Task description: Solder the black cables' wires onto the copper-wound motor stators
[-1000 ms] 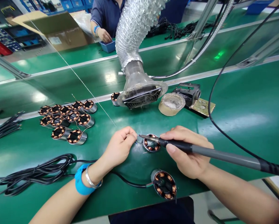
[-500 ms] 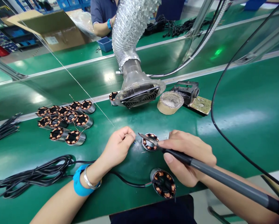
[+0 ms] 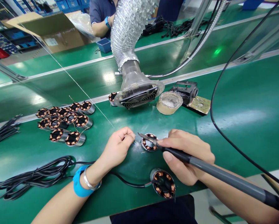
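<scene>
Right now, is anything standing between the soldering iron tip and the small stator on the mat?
Nothing visible does. The soldering iron in the right hand already reaches the stator; the left hand pinches fine wire beside it.

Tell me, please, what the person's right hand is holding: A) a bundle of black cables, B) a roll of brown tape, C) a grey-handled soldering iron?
C: the right hand grips the grey-handled soldering iron, its metal tip over the small copper-wound stator.

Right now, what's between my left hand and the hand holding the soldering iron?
In the head view, a small copper-wound stator sits on the mat between left hand and right hand, under the soldering iron tip.
</scene>
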`<action>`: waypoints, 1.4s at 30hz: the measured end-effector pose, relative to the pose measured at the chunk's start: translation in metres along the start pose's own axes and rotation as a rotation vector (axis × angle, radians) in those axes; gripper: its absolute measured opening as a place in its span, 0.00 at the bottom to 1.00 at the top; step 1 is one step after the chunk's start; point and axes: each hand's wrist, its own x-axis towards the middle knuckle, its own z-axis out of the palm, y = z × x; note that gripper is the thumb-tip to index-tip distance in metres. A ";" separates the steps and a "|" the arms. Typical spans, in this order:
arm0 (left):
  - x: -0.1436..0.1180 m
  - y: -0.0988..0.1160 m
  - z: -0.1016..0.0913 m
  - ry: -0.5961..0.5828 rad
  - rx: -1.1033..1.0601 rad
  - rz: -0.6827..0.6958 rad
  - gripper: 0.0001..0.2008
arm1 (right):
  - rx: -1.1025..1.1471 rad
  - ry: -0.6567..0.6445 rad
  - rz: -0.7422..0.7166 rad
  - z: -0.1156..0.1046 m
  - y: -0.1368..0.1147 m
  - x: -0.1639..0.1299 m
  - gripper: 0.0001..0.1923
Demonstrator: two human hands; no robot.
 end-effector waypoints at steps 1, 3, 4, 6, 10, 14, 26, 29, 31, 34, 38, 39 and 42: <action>0.000 0.000 0.000 0.001 0.002 0.001 0.10 | 0.005 0.000 -0.002 0.000 0.000 0.000 0.15; 0.000 0.000 0.000 0.002 0.007 -0.001 0.09 | 0.009 -0.002 -0.009 -0.001 0.000 0.001 0.17; 0.000 0.000 0.000 0.003 0.009 -0.004 0.09 | 0.004 -0.006 -0.014 -0.002 0.000 0.001 0.18; 0.000 0.001 0.000 0.002 0.009 -0.008 0.09 | -0.017 -0.007 -0.025 -0.003 0.001 0.002 0.19; -0.001 0.004 0.000 -0.009 0.006 -0.004 0.10 | -0.047 0.028 -0.084 0.000 0.006 0.001 0.20; -0.004 0.005 0.000 -0.062 0.011 0.007 0.12 | -0.053 -0.016 -0.067 0.011 0.014 -0.001 0.25; -0.017 0.018 -0.006 -0.184 0.363 0.223 0.15 | -0.042 -0.091 -0.129 0.026 0.020 0.001 0.15; -0.017 0.017 -0.006 -0.158 0.324 0.195 0.15 | -0.038 -0.118 -0.112 0.025 0.019 -0.002 0.15; -0.016 0.012 -0.005 -0.176 0.190 0.121 0.17 | -0.071 -0.144 -0.133 0.026 0.018 -0.004 0.15; -0.014 0.006 -0.002 -0.224 -0.055 -0.014 0.19 | -0.122 -0.141 -0.146 0.029 0.017 -0.007 0.14; -0.013 0.006 0.003 -0.276 -0.332 -0.194 0.19 | -0.145 -0.093 -0.146 0.032 0.017 -0.007 0.13; -0.013 0.006 0.004 -0.264 -0.370 -0.211 0.18 | -0.144 -0.083 -0.146 0.032 0.018 -0.006 0.13; -0.013 0.005 0.008 -0.185 -0.425 -0.212 0.17 | -0.109 -0.100 -0.090 0.030 0.019 -0.004 0.13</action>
